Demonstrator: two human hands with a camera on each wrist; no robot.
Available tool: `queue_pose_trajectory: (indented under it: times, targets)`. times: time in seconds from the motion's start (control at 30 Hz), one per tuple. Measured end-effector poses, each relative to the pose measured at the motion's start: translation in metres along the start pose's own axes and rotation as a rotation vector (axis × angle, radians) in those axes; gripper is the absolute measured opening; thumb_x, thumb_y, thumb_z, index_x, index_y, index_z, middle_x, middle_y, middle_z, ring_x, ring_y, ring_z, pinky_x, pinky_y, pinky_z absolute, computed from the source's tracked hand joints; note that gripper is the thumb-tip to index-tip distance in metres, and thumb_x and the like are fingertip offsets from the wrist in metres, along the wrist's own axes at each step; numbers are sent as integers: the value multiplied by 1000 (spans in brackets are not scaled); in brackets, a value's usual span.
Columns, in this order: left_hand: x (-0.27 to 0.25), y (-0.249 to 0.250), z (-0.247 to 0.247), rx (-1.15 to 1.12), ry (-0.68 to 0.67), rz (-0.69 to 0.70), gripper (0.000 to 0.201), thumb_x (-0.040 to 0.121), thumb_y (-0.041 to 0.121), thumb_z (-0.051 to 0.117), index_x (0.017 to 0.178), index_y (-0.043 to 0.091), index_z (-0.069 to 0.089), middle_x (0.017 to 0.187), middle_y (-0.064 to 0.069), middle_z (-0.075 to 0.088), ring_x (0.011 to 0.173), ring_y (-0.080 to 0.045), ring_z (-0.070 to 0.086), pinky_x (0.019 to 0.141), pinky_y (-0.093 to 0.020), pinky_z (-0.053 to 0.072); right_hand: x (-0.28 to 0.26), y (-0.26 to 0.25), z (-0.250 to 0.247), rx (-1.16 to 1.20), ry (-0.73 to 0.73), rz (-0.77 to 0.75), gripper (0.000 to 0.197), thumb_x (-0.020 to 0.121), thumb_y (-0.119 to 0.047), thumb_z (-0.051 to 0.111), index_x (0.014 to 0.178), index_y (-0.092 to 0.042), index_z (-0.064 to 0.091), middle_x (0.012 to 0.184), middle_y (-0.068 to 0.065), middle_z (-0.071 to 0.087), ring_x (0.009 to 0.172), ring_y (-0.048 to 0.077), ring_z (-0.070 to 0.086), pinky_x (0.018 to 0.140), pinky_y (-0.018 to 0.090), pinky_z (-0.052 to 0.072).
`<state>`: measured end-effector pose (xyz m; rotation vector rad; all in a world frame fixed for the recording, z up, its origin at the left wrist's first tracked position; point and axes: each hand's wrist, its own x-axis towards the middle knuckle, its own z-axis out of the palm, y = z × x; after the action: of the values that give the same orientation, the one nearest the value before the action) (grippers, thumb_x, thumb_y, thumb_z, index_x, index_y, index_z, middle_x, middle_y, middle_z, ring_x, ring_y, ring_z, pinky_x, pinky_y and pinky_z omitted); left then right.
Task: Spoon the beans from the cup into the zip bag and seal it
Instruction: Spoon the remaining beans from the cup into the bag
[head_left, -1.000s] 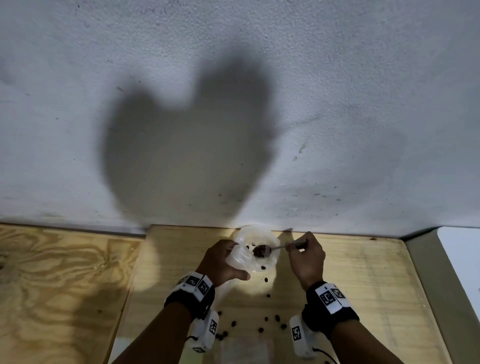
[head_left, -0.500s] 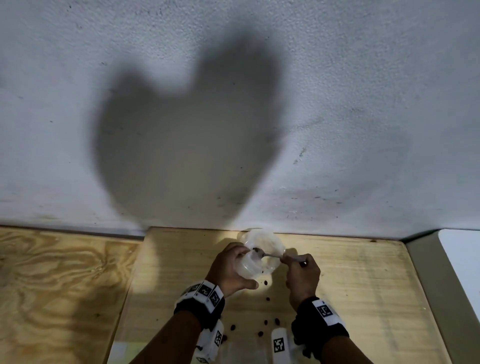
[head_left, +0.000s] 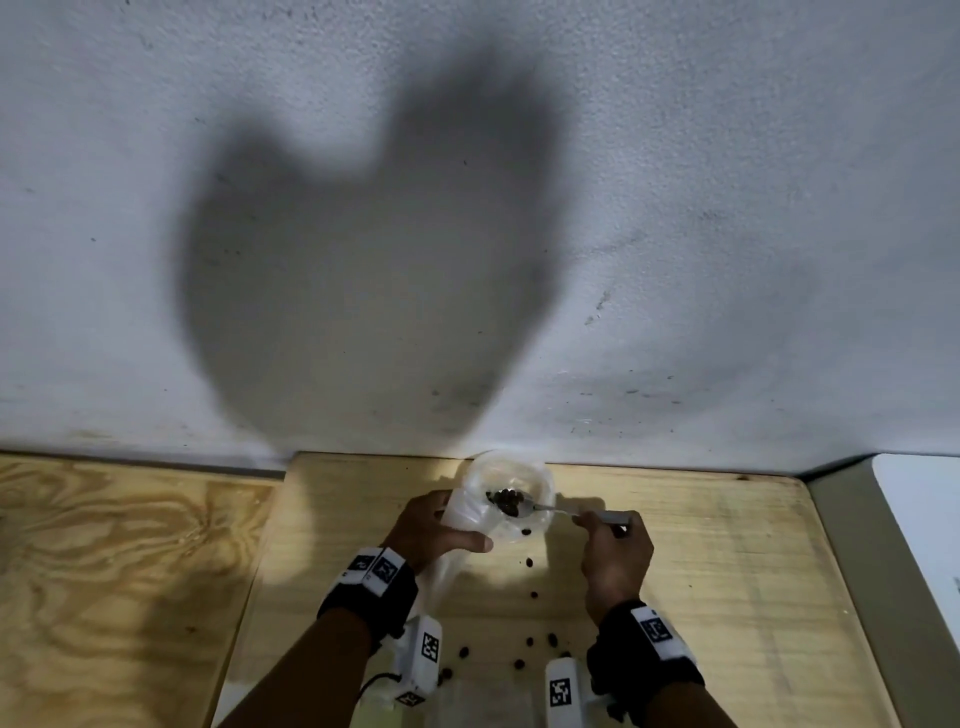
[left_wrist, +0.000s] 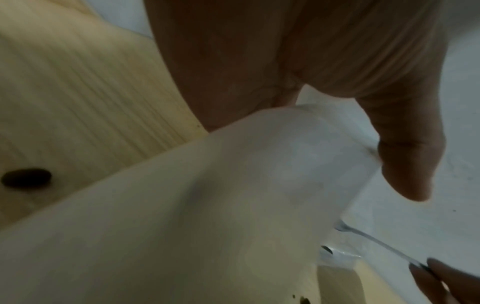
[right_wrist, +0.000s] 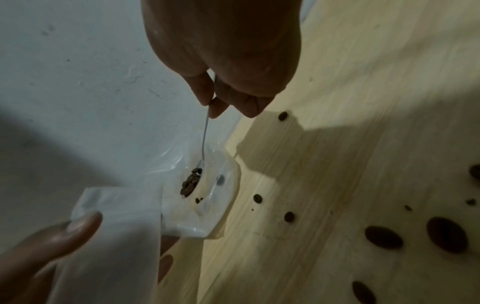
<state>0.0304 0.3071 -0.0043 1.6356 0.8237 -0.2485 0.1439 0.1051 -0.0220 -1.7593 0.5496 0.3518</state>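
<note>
My left hand (head_left: 436, 530) grips a clear plastic cup (head_left: 506, 480) tilted toward me, together with a white zip bag (head_left: 441, 577) that hangs down under the palm. In the left wrist view the thumb (left_wrist: 407, 164) presses the cup (left_wrist: 311, 156) over the draped bag (left_wrist: 155, 226). My right hand (head_left: 615, 540) pinches the handle of a metal spoon (head_left: 550, 508). Its bowl, heaped with brown beans (head_left: 506, 501), sits at the cup's mouth. The right wrist view shows the beans (right_wrist: 191, 182) on the spoon (right_wrist: 205, 131) inside the cup (right_wrist: 223, 191), with the bag (right_wrist: 116, 226) in front.
Several loose beans (head_left: 530, 562) lie scattered on the plywood table (head_left: 727, 571) between my wrists. A grey wall (head_left: 467, 208) rises right behind the cup. A second plywood board (head_left: 130, 571) adjoins on the left and a grey ledge (head_left: 857, 571) on the right.
Half a second ago the spoon was dipped low in the cup. Now its bowl is raised, full of beans, and my right hand has moved out to the right.
</note>
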Motion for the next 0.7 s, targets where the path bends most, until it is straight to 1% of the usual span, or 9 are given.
queue_pose_trajectory:
  times: [0.07,0.17,0.27,0.37,0.47,0.5,0.57,0.63,0.7]
  targets:
    - [-1,4,-1,25,-36,13,68,48,27,95,109,21,66,105,6,70,98,-12,65,77,-24,51,-6,-6,3,-81,-13,-87,20,72,-9,78,74,-14,59,75,6,67,69,25,58,69,40,50]
    - [-2,9,3,127,-57,67,89,38,44,92,119,25,60,112,11,64,102,-9,61,85,-28,52,-16,-9,12,-192,-29,-258,19,78,-7,75,76,-8,56,72,5,65,71,24,61,68,35,49]
    - [-6,11,11,187,-65,145,90,39,44,91,122,26,58,116,14,58,106,-7,58,89,-28,51,-21,-7,22,-199,-14,-297,19,82,-7,71,75,-9,54,70,4,65,70,23,62,65,31,46]
    - [-11,7,19,206,-82,210,87,42,37,93,121,23,60,118,15,55,108,-6,58,92,-25,52,-24,-4,28,-175,-1,-226,19,80,-9,73,73,-9,55,71,5,66,73,27,63,70,36,52]
    - [-15,3,27,250,-102,241,84,40,35,89,119,22,62,121,16,51,111,-7,55,96,-25,50,-25,5,28,-130,3,-76,20,75,-16,77,73,-10,58,77,7,66,77,30,62,74,43,54]
    - [-16,2,30,273,-105,249,84,41,35,88,119,23,62,123,17,50,113,-6,53,98,-25,48,-26,7,29,-103,2,-20,20,72,-19,78,72,-12,59,79,8,66,76,30,61,73,43,55]
    - [-17,0,33,326,-105,261,83,43,33,89,120,26,61,127,19,47,118,-4,48,102,-23,44,-27,13,30,-21,-7,83,20,66,-24,79,68,-18,60,77,8,65,67,27,57,63,41,51]
    - [-17,-1,35,359,-110,255,84,45,33,89,123,27,60,130,19,44,120,-4,45,103,-22,41,-27,15,30,50,-19,152,18,68,-18,79,69,-15,62,72,10,61,62,23,51,59,36,44]
    - [-17,-3,35,374,-126,250,85,44,34,89,123,26,60,131,20,42,120,-5,45,103,-22,41,-25,16,27,86,-30,209,16,73,-12,78,75,-9,63,71,12,60,60,22,49,57,34,42]
